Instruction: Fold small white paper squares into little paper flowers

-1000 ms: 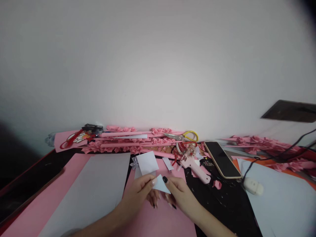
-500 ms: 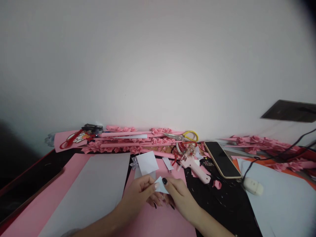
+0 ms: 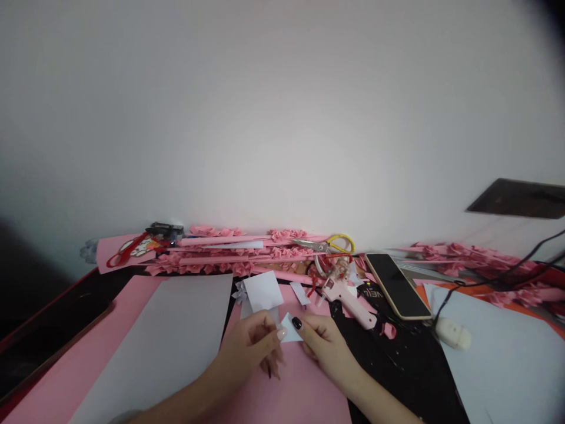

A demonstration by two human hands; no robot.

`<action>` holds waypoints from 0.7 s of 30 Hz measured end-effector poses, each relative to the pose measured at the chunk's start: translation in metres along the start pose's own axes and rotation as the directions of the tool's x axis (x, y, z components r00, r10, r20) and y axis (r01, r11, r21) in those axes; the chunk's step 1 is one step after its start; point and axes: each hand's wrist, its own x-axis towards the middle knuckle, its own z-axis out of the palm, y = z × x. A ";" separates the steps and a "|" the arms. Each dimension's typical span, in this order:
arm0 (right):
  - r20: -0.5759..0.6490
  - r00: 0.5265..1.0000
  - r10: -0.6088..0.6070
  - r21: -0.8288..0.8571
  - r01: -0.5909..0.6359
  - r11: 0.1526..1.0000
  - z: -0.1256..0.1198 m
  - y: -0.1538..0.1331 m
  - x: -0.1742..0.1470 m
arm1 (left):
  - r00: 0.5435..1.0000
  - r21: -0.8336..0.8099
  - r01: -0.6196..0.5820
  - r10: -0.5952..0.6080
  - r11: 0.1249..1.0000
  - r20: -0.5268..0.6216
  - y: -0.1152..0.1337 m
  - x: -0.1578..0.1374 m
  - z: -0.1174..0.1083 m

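Here, pinching a small white paper [image 3: 290,334] between left hand [image 3: 251,343] and right hand [image 3: 327,348], over a pink sheet [image 3: 286,396].

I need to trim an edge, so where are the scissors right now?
In the head view, the yellow-handled scissors lie slightly right of centre near the wall, just beyond the pink glue gun, blades pointing left toward pink paper flowers.

Left hand [image 3: 248,344], right hand [image 3: 325,346] near each other, both pinching.

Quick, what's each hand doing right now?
Left hand: closed, thumb pinching the small white paper.
Right hand: closed, pinching its other side.
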 end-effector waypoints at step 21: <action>-0.249 0.894 -0.374 -0.344 0.279 0.896 0.000 -0.009 -0.006 | 0.997 0.070 -0.029 0.033 0.997 -0.063 0.001 0.000 0.000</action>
